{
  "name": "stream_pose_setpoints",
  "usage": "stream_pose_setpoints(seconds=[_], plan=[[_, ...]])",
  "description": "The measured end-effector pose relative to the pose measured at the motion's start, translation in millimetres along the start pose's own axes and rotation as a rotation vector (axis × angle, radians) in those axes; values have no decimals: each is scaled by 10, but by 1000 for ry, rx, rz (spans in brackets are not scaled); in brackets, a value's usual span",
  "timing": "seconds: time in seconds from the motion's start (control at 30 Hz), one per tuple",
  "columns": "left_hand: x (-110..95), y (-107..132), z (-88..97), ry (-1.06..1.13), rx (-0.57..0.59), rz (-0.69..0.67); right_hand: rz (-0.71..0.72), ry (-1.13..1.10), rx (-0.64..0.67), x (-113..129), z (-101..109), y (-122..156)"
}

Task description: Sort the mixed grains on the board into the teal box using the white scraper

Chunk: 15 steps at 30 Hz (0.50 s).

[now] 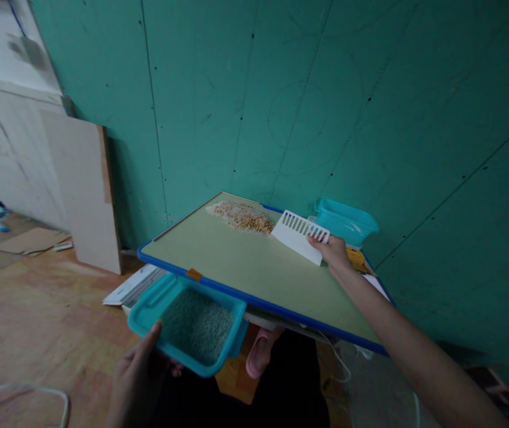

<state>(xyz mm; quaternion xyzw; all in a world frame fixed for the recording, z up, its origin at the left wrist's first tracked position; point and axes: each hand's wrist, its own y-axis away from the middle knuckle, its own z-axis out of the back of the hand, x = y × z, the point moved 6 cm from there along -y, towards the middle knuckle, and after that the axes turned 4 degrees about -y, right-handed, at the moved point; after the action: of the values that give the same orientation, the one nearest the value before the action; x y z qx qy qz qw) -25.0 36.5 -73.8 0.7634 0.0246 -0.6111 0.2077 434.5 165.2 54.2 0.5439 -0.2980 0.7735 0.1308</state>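
My left hand (141, 362) grips the near left rim of a teal plastic tub (147, 306), thumb on top and fingers underneath. Pale, grain-like stuff (201, 327) covers the tub's bottom, and the tub is held just below the table's front edge. Over the table, my right hand (332, 252) is closed on a white slotted scraper (299, 238). Its far left corner is close to a spread-out pile of mixed yellow and pale grains (245, 217) on the greenish tabletop (236, 267).
Another teal tub (345, 220) stands at the table's back right, by the green wall (245, 107). Blue edging (263, 303) runs along the table's front. A pale board (85, 190) leans at the left. A white cable (27, 389) lies on the floor.
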Motion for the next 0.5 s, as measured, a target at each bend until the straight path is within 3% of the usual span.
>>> stream_pose_setpoints(seconds=[0.1, 0.2, 0.5], plan=[[44, -8, -2, 88, 56, 70, 34, 18, 23, 52, -48, 48], [27, 28, 1, 116, 38, 106, 65, 82, 31, 99, -104, 88], [-81, 117, -62, 66, 56, 64, 111, 143, 55, 45, -321, 71]])
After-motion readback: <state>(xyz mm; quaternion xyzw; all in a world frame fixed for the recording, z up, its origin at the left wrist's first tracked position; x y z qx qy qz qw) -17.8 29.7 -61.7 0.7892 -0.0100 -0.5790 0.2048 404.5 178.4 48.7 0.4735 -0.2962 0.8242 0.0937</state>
